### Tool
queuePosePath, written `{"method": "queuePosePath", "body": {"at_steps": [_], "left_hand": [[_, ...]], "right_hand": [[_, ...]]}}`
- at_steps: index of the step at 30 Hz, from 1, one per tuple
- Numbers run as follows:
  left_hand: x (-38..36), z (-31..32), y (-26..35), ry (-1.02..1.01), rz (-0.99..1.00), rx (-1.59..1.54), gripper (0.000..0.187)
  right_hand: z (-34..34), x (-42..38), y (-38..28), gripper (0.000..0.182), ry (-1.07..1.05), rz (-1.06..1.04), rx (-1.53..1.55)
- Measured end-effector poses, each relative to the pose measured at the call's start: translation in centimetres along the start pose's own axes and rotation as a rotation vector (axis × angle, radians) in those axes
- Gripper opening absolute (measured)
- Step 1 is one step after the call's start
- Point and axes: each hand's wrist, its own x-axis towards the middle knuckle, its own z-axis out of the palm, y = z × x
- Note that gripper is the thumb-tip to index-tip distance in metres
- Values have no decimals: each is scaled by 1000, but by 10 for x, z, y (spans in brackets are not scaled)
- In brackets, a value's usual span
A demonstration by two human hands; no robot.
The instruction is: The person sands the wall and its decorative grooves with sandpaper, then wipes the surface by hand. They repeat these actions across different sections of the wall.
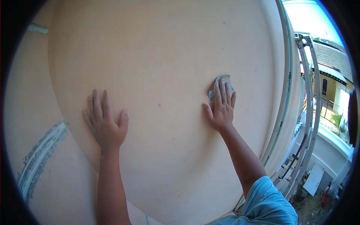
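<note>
while the left hand (106,125) lies flat with fingers spread on the pale beige board (157,48), the right hand (221,108) presses a small grey sanding pad (221,80) under its fingers, up-right.

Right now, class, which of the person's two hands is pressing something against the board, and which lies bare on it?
The right hand presses a small grey sanding pad under its fingers. The left hand lies flat and bare on the beige board.
</note>
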Motion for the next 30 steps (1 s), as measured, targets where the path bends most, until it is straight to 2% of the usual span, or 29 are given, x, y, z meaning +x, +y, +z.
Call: {"method": "queuePosePath", "body": {"at_steps": [5, 9, 11, 13, 15, 16, 18, 19, 21, 25, 27, 29, 30], "left_hand": [[0, 5, -4, 13, 9, 64, 74], [-3, 10, -3, -15, 28, 110, 79], [-11, 12, -1, -25, 11, 149, 80], [-13, 12, -1, -36, 19, 155, 79], [-14, 12, -1, -35, 29, 171, 79], [-15, 12, -2, -19, 32, 155, 76], [-13, 13, -3, 0, 44, 149, 73], [-13, 13, -3, -6, 39, 138, 73], [-14, 14, -2, -6, 12, 137, 73], [-27, 12, 2, -17, -11, 126, 73], [-38, 12, 4, -16, -21, 126, 73], [-53, 13, 7, -19, -55, 120, 74], [-60, 11, 9, -29, -66, 123, 74]], "right_hand": [[15, -193, 11, 69, -5, 50, 89], [8, -236, 24, 72, -125, 58, 88], [-6, -189, 24, 75, -129, 227, 79], [1, -130, 31, 81, 1, 589, 144], [-2, -83, 24, 89, -19, 475, 88], [-4, -70, 23, 89, -24, 486, 99], [-7, -47, 23, 97, -71, -338, 47], [-7, -31, 31, 97, -65, -334, 59], [-8, 6, 53, 96, 19, 110, 75], [-7, 27, 38, 95, 28, 121, -59], [-11, 30, 37, 96, -126, -477, 83], [-8, 60, 54, 97, -119, -446, 52], [1, 79, 59, 95, 41, -161, 44]]}}
